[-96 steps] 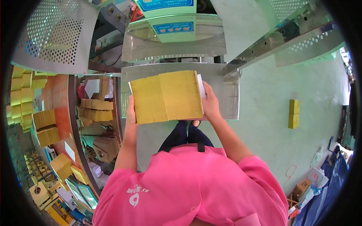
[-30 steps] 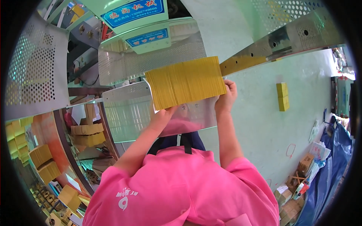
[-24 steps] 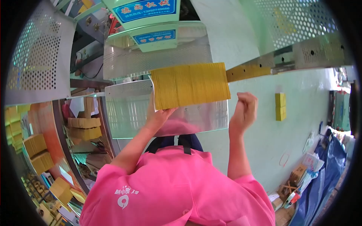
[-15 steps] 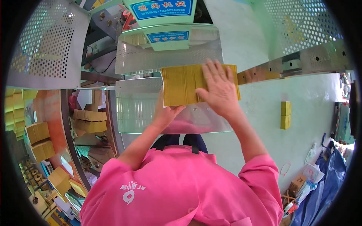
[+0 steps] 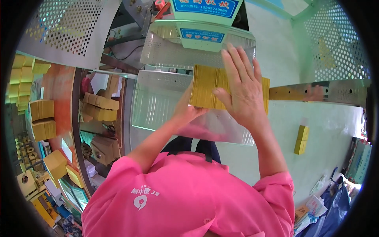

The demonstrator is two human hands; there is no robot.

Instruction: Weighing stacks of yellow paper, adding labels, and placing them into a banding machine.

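A thick stack of yellow-brown card sheets [image 5: 206,87], its layered edges showing as fine lines, is held in front of me above a shiny metal tray. My left hand [image 5: 188,110] grips the stack at its lower left, thumb along the near edge, the other fingers mostly hidden beneath or behind it. Over the right half of the stack is my right hand [image 5: 245,89], flat with fingers stretched and reaching past the far edge. Whether its palm presses on the cards or hovers just above, I cannot tell.
The metal tray [image 5: 154,96] belongs to a pale green machine with a blue sign [image 5: 205,7]. Perforated guards stand at both sides, and a metal rail [image 5: 312,93] runs right. Small yellow blocks [image 5: 302,140] lie on the pale surface at right. Folded cardboard [image 5: 100,106] sits on left shelving.
The view has turned, so the machine and stack appear farther right. My right hand has shifted up over the stack, its fingers now past the far edge. My left hand keeps its grip.
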